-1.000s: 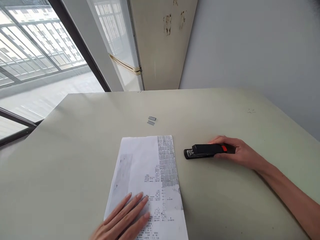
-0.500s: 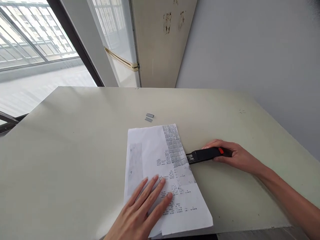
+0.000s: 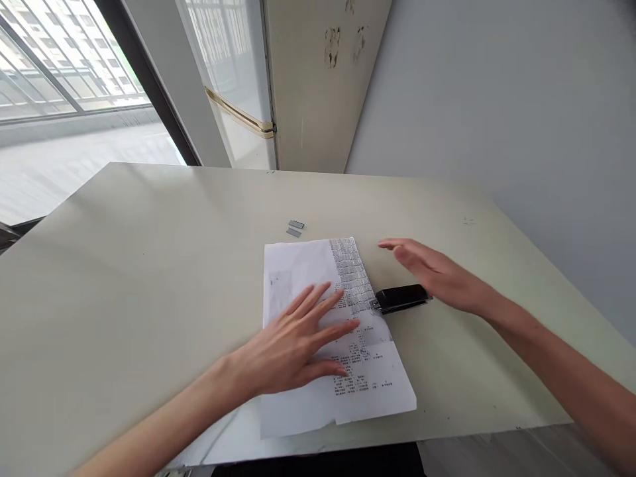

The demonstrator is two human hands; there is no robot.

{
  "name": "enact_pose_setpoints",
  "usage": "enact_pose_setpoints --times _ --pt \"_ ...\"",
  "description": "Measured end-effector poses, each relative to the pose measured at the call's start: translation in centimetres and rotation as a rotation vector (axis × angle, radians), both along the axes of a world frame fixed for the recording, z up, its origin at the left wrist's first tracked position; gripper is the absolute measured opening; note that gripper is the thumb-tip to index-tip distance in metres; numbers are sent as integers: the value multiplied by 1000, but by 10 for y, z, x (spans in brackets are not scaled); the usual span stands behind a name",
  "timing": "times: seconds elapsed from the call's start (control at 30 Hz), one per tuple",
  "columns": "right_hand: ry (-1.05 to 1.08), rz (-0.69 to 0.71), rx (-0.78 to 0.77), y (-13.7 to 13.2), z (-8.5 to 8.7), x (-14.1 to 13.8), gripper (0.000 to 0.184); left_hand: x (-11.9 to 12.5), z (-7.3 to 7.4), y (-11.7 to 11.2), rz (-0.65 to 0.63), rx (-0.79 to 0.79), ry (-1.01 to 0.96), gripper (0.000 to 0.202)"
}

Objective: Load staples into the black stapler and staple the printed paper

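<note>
White printed paper sheets [image 3: 303, 255] lie on the table, with dense rows of staples [image 3: 350, 265] along the upper right edge. My left hand [image 3: 293, 344] rests on the sheets, palm down and fingers spread. A black stapler [image 3: 402, 298] lies at the right edge of the paper, its front end at the lowest rows of staples. My right hand [image 3: 437, 271] is open just beyond and right of the stapler, fingers stretched out to the left, gripping nothing. Its lower edge overlaps the stapler's back end in view; whether they touch I cannot tell.
Two short strips of staples [image 3: 295, 228] lie beyond the top of the paper. The pale table [image 3: 149, 298] reaches toward a fridge [image 3: 308, 99] at the back. A grey wall [image 3: 497, 86] stands on the right, a railed window [image 3: 64, 73] at the left.
My right hand has let go of the stapler and lifted away with outstretched fingers. My left hand has slid farther up the paper. The view has shifted slightly.
</note>
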State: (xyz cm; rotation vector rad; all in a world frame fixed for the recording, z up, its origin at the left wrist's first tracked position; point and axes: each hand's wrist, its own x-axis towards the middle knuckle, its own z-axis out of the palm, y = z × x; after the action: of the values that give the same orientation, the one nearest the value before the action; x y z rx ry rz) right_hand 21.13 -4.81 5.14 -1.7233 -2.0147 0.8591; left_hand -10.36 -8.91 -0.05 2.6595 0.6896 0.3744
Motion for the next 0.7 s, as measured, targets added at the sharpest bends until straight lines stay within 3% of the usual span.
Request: enact_pose_setpoints --times 0.13,0.23,0.47,0.7 --pt "-9 35 -92 1 -12 -39 69 14 -11 11 -88 11 -7 68" --pt "-59 23 -125 -4 -16 -53 72 18 -15 9 -101 22 0 67" --pt "-84 62 -55 -17 -6 -61 66 20 -20 6 -89 18 -38 64" --pt "-149 50 -69 -19 -6 -65 67 24 -15 2 -86 5 0 64"
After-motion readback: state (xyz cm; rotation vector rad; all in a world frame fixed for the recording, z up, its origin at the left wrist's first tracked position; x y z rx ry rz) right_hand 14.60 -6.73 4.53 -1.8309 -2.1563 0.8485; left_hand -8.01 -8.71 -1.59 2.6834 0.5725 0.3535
